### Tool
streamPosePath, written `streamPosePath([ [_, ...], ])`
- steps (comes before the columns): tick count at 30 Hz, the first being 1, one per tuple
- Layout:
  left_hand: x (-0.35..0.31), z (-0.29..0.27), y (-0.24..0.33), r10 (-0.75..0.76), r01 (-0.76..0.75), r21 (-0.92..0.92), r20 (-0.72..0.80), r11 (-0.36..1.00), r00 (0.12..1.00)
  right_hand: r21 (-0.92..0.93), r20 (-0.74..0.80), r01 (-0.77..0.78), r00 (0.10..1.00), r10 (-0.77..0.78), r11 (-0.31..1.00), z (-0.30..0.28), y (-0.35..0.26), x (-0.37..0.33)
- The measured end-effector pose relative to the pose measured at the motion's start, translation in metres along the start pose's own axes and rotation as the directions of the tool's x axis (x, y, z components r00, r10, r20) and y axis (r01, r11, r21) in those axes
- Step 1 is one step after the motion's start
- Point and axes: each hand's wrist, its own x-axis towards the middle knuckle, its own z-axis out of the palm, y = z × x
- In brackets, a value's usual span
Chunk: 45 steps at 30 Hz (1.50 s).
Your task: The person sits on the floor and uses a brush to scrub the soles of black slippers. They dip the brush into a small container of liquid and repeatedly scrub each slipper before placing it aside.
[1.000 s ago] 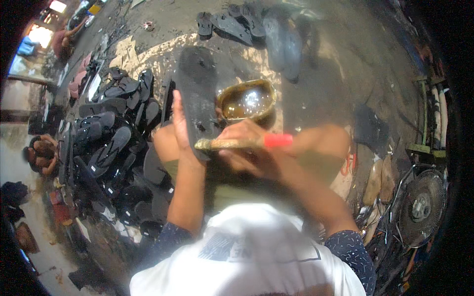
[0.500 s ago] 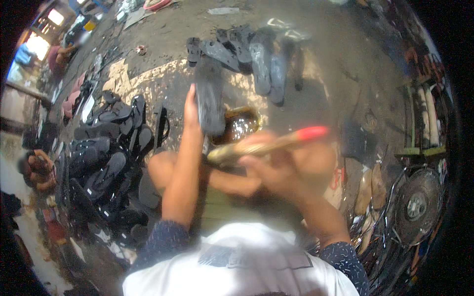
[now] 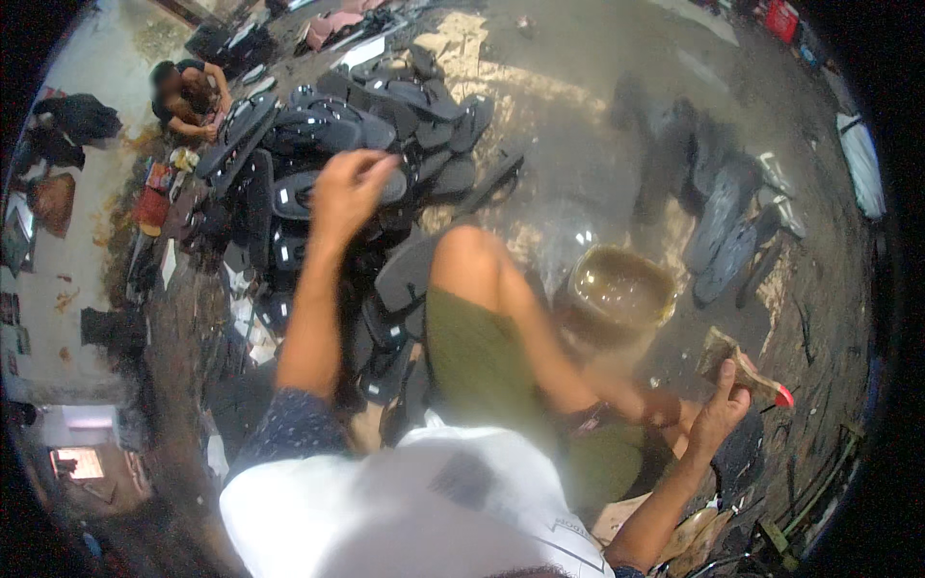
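Note:
My left hand (image 3: 351, 195) is over the pile of black flip-flops (image 3: 332, 130) on the left, fingers bent and apart, with nothing visible in them. Whether its fingertips touch the flip-flop below I cannot tell. Out to the right, my right hand (image 3: 721, 412) grips a flat wooden brush (image 3: 721, 354) whose handle ends in red. A squarish tub (image 3: 623, 292) of brownish liquid stands on the floor between my knee and the brush. Beyond it, several dark grey soles (image 3: 725, 226) lie together on the ground.
Brown cardboard pieces (image 3: 455, 46) lie on the floor past the pile. Another person (image 3: 191, 96) crouches at the far left. A white bundle (image 3: 860, 166) is at the right edge. My bent knee (image 3: 472, 260) rises between the pile and the tub.
The view has turned left. My left hand has let go of the dark sole and moved to the flip-flop pile. The brush in my right hand has moved away to the tub's right.

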Motion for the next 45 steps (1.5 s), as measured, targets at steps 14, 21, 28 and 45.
streamPosePath([
  [14, -0.057, -0.043, 0.014, -0.178, -0.013, -0.579, -0.272, 0.815, 0.946, -0.593, 0.72, 0.668, 0.69, -0.076, 0.449, 0.166, 0.077, 0.069],
  [21, -0.15, 0.032, 0.065, -0.215, 0.348, -0.417, 0.332, 0.84, 0.918, -0.53, 0.591, 0.657, 0.74, -0.321, 0.536, 0.06, 0.027, 0.066],
  [28, -0.136, 0.041, 0.075, 0.331, -0.298, -0.16, 0.258, 0.941, 0.908, -0.086, 0.006, 0.048, 0.999, -0.047, 0.995, -0.014, -0.023, 0.061],
  [45, -0.143, 0.059, 0.202, 0.253, 0.532, -0.722, 0.468, -0.442, 0.846, 0.065, 0.165, 0.688, 0.707, -0.688, 0.723, 0.168, -0.102, -0.038],
])
